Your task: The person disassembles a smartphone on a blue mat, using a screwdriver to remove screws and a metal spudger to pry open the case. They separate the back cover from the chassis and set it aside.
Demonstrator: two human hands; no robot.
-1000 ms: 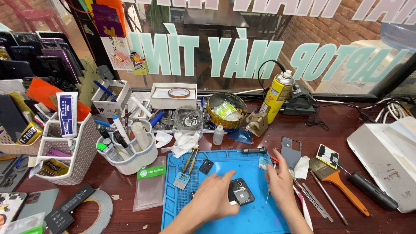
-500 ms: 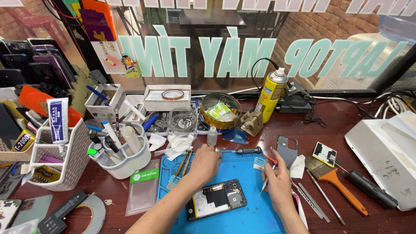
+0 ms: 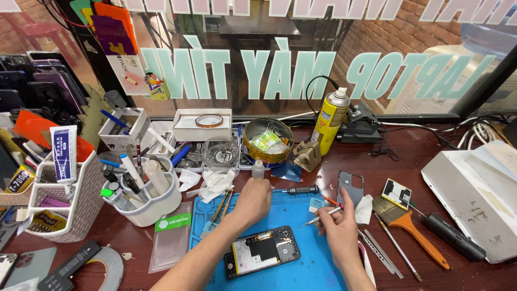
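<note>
The left hand (image 3: 253, 202) reaches forward over the blue work mat (image 3: 323, 269), fingers curled loosely near the small dropper bottle (image 3: 258, 170); whether it pinches anything I cannot tell. Its forearm passes just beside the opened smartphone (image 3: 262, 251), so a careless sweep could likely nudge the phone or brush its exposed internals. The phone lies flat on the mat, back open, its long axis running left to right and tilted slightly, camera end to the right. The right hand (image 3: 339, 231) pinches a thin screwdriver (image 3: 321, 217), tip pointing left; a slip could scratch a component.
</note>
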